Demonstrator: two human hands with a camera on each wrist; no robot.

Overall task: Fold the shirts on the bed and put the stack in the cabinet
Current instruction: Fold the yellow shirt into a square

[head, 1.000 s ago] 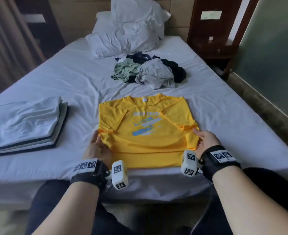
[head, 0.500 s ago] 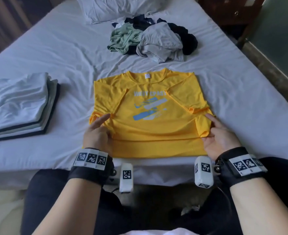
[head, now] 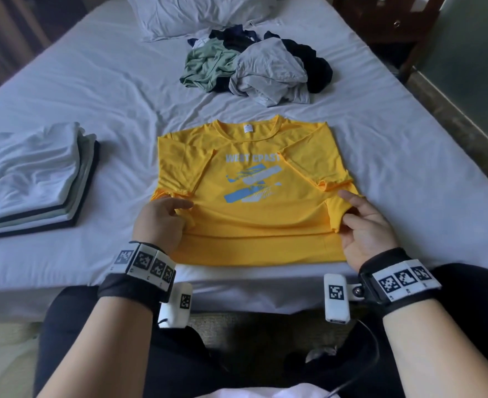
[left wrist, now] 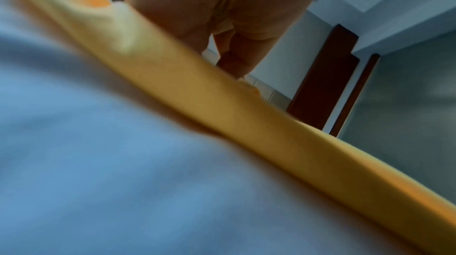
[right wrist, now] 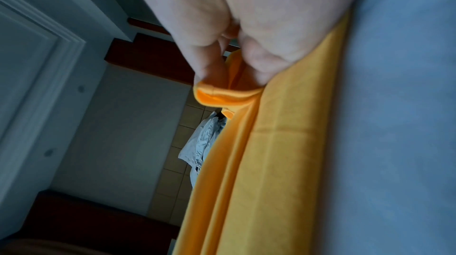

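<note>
We're seeing yellow shirt (head: pixel 254 214) lying flat on bed (head: pixel 395 156), sleeves folded in. Left hand (head: pixel 159 222) pinching left side fold, right hand (head: pixel 363 225) pinching right side fold. Folded stack (head: pixel 33 179) sitting left, unfolded pile (head: pixel 254 67) beyond.

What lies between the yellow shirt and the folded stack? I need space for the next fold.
Head view: only bare white sheet between yellow shirt and folded stack.
</note>
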